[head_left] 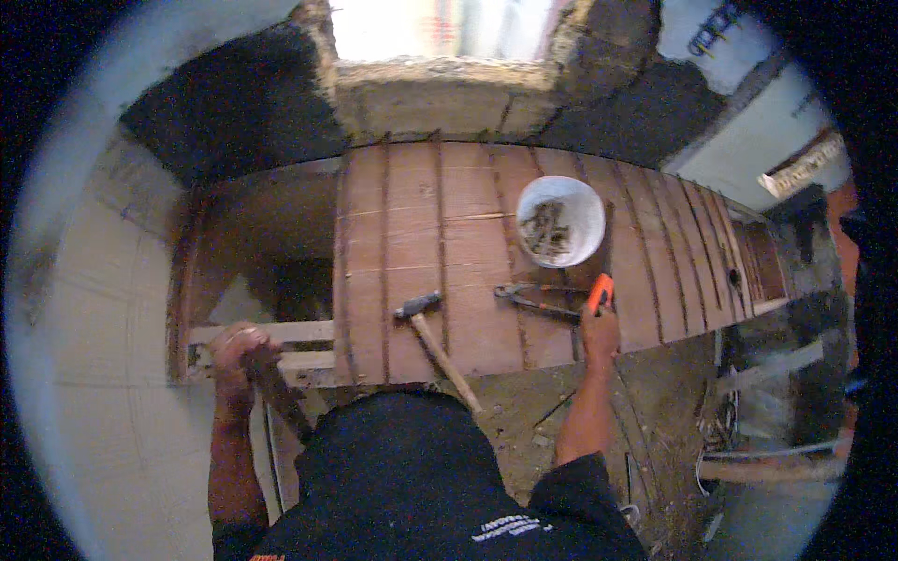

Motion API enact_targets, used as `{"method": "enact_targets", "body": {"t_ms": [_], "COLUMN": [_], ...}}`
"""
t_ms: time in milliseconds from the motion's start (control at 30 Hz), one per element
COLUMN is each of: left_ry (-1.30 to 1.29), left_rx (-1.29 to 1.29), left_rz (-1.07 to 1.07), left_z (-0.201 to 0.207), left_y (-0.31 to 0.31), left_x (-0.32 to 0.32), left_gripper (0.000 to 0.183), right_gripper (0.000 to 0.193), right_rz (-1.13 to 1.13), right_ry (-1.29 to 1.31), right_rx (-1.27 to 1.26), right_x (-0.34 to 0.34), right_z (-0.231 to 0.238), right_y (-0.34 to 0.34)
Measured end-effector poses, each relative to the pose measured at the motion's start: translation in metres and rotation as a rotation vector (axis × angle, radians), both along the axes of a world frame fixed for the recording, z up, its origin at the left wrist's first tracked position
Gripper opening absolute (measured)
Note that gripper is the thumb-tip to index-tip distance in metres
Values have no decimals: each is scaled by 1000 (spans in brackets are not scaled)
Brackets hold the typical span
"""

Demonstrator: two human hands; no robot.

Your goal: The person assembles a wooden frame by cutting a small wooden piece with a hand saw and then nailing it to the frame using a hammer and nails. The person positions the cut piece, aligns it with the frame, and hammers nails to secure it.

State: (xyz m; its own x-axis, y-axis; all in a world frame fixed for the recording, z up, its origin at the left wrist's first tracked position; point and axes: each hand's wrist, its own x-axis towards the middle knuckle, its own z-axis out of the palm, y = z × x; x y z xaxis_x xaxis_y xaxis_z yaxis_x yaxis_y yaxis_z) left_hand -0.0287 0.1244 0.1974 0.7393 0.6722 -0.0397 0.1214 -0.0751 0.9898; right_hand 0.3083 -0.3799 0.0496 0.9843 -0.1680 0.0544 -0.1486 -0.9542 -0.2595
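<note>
My right hand (601, 335) is closed on a pair of pincers with orange grips (601, 294). Their dark jaws (507, 294) point left over the reddish plank deck (468, 234). At the deck's left opening, my left hand (241, 348) is closed round the upper end of a dark brown wooden strip (281, 395), which slants down toward my body. Between my hands lies a hammer (436, 348), its head on the planks and its wooden handle reaching past the near edge. Beyond the pincers stands a white bucket (585, 224) with small brown scraps inside.
An opening (271, 252) gapes in the deck at the left, with pale timber rails (299, 333) across its near side. Behind the deck is a rough wall with a bright window opening (440, 28). Debris-strewn ground (533, 411) lies below the near edge.
</note>
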Motion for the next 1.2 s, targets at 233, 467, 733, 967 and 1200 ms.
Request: {"method": "enact_targets", "body": {"t_ms": [233,467,733,967,1200], "left_ry": [-87,-288,-377,-331,-266], "left_rx": [35,-238,-64,-63,-49], "left_rz": [204,239,286,506,589], "left_z": [24,110,152,142,143], "left_y": [13,34,3,-31,-36], "left_x": [-24,-57,-74,-76,-85], "left_gripper": [38,39,36,42,37], "right_gripper": [52,32,19,18,14], "right_rz": [-20,114,549,1032,1332], "right_ry": [-174,-671,-412,-127,-34], "right_rx": [-62,211,284,-253,-454], "right_x": [-12,5,116,174,201], "right_z": [16,57,73,23,12], "right_y": [12,41,81,146,163]}}
